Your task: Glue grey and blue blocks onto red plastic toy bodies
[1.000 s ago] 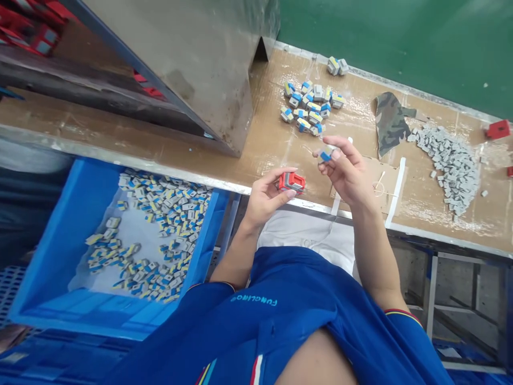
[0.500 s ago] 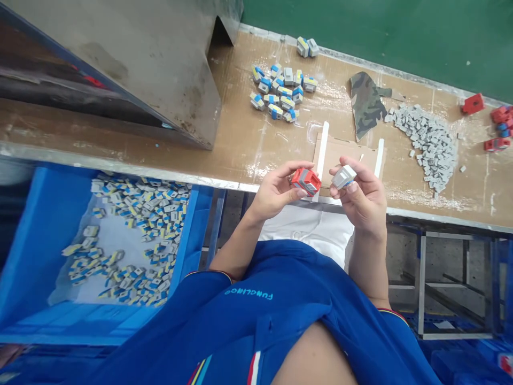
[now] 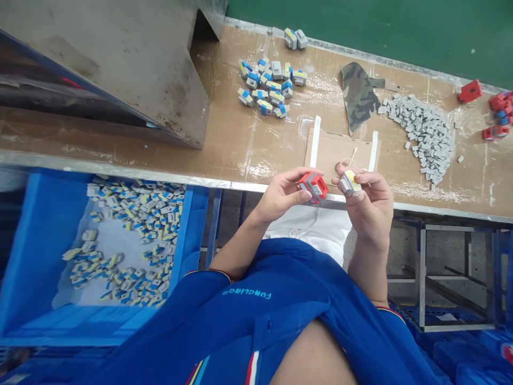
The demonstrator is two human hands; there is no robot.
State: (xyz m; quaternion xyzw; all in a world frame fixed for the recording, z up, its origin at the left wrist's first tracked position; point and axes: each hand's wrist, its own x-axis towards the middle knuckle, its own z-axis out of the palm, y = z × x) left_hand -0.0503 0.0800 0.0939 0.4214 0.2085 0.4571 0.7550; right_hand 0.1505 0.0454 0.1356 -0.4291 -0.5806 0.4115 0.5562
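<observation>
Between the thumb and fingers of my left hand is a red and grey toy vehicle body, its hollow end facing right. My right hand pinches a grey block with a yellow face. A small gap separates the two pieces over the table's front edge. Just beyond my hands lies a cardboard sheet with white tape strips along its sides. A thin pale stick shows above my right fingers.
Grey, blue and yellow blocks cluster on the table. A camouflage cloth lies beside a heap of small grey pieces. Red toy parts sit far right. A metal chute stands left, above a blue bin holding more blocks.
The block in my right hand has turned, bringing its yellow face into view. The red body has tilted to show its hollow end. The camera view has shifted slightly.
</observation>
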